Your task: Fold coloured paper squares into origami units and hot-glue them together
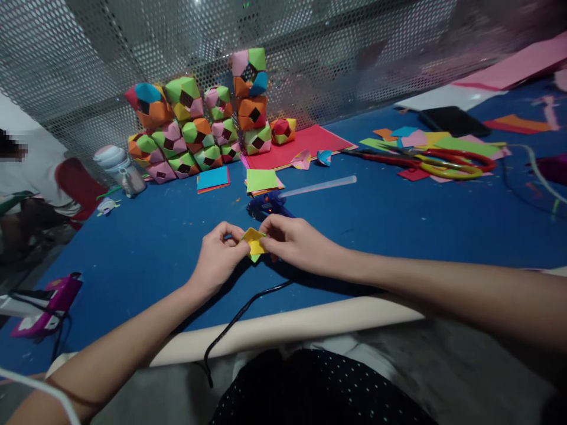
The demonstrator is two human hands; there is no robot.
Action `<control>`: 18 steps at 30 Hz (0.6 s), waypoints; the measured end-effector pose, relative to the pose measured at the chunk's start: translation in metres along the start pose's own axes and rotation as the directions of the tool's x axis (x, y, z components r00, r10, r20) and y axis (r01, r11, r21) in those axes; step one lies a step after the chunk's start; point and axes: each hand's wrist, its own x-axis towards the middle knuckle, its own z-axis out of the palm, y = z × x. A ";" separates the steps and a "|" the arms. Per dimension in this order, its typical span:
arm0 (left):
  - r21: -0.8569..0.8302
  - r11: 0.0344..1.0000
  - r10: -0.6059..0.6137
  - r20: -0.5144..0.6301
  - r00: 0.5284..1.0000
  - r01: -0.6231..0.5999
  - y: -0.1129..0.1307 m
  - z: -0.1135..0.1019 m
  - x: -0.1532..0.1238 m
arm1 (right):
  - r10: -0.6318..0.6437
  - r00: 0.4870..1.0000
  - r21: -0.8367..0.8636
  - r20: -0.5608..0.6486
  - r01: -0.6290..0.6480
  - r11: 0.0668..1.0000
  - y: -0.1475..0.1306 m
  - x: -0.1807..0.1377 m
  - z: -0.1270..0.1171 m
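Now I see left hand [219, 257] and right hand [295, 239] fingers pinching yellow paper [254, 239], probably mid-fold; crease needs pressing; glue gun [268, 205] at twelve o'clock.

Bare forearms [133, 348]; dark garment [319, 389], small white dots, thin wristband.

I've got open blue table [146, 242] outside my left hand [217, 260] and right hand [296, 239]; glue gun [268, 205] sits just ahead, black cable [241, 313] underneath.

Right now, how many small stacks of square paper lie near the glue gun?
2. Blue-topped stack, beyond the glue gun to its left; green-topped stack, directly beyond it. More may hide among the scraps.
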 end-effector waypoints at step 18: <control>0.040 0.995 -0.100 0.153 0.983 0.095 0.005 0.003 -0.004 | -0.136 0.991 -0.143 0.001 0.135 0.980 0.004 0.002 -0.003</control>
